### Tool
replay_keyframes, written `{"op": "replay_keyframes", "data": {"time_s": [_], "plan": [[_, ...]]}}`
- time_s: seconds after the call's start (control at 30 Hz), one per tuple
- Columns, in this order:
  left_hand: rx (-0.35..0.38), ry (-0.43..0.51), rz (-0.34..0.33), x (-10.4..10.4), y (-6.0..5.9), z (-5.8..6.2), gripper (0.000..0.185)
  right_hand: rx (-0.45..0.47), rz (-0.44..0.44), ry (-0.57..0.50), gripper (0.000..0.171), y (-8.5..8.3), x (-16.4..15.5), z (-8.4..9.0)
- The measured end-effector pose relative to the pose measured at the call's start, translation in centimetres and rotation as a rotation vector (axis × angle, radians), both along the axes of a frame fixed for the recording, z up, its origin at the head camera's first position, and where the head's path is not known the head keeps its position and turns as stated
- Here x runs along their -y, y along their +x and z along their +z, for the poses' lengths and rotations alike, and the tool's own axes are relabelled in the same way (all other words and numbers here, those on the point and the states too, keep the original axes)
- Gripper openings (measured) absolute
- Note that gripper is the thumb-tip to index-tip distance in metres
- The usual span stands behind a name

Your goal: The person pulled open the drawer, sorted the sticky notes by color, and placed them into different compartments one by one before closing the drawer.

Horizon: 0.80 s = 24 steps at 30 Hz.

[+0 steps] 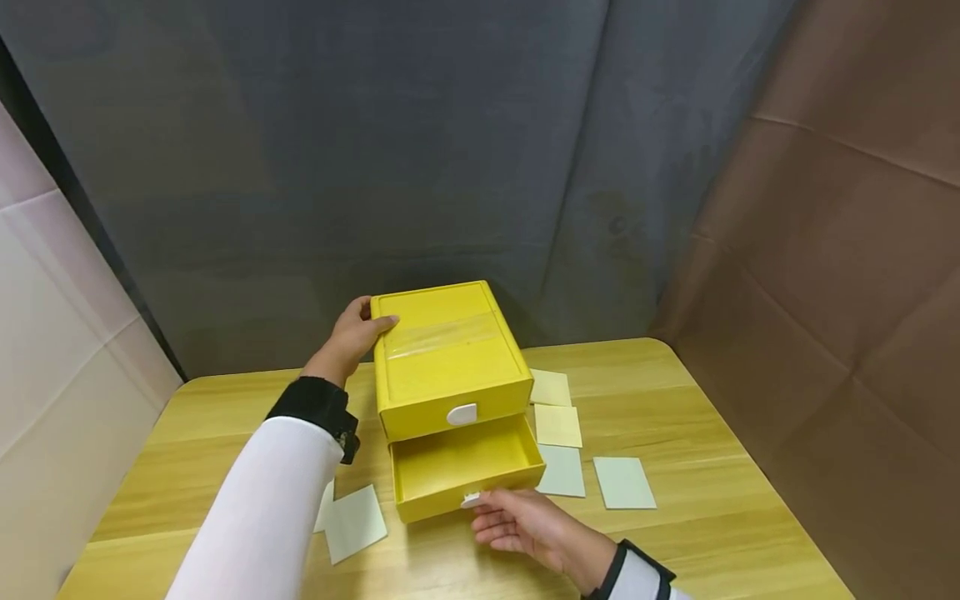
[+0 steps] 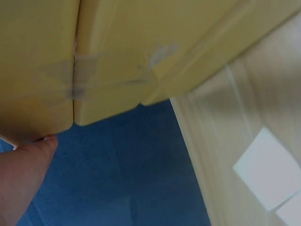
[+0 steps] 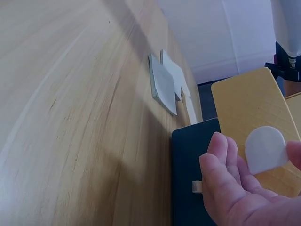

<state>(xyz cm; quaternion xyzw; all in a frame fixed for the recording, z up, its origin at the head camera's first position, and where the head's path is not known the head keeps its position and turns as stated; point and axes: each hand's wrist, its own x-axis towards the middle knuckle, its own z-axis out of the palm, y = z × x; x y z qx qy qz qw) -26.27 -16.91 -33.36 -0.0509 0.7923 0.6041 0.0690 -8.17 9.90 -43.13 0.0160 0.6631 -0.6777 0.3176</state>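
A yellow drawer cabinet (image 1: 442, 333) stands on the table, with a strip of clear tape across its top. Its top drawer is closed and has a white tab handle (image 1: 462, 414). Below that, a yellow drawer (image 1: 465, 458) is pulled out, its bare inside showing. My left hand (image 1: 354, 335) grips the cabinet's back left corner, thumb on top; the fingers are partly hidden. My right hand (image 1: 525, 525) pinches the open drawer's white handle (image 3: 265, 148) between thumb and fingers. Under that drawer, the right wrist view shows a dark blue-green front (image 3: 188, 165) with a small pale tab.
Pale sticky-note pads lie right of the cabinet, including a yellow pad (image 1: 558, 426) and a pale green pad (image 1: 625, 483). Another pale green pad (image 1: 356, 523) overlaps one at the left, near my left sleeve. A grey curtain (image 1: 420, 167) hangs behind the wooden table (image 1: 720, 500).
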Motion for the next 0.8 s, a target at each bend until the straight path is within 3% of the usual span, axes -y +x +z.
{"op": "replay_keyframes", "data": {"time_s": [0.4,0.63,0.8], "plan": [[-0.01,0.007,0.058,0.4,0.4,0.0,0.076,-0.049,0.035,0.037,0.04,-0.1,-0.7,-0.6],[-0.024,0.005,0.103,0.8,0.4,-0.5,0.075,-0.076,0.059,0.058,0.041,-0.6,-2.6,-1.3],[-0.058,0.01,0.12,2.0,1.1,-1.1,0.071,-0.084,0.035,0.073,0.044,-1.1,-4.2,-1.7]]}}
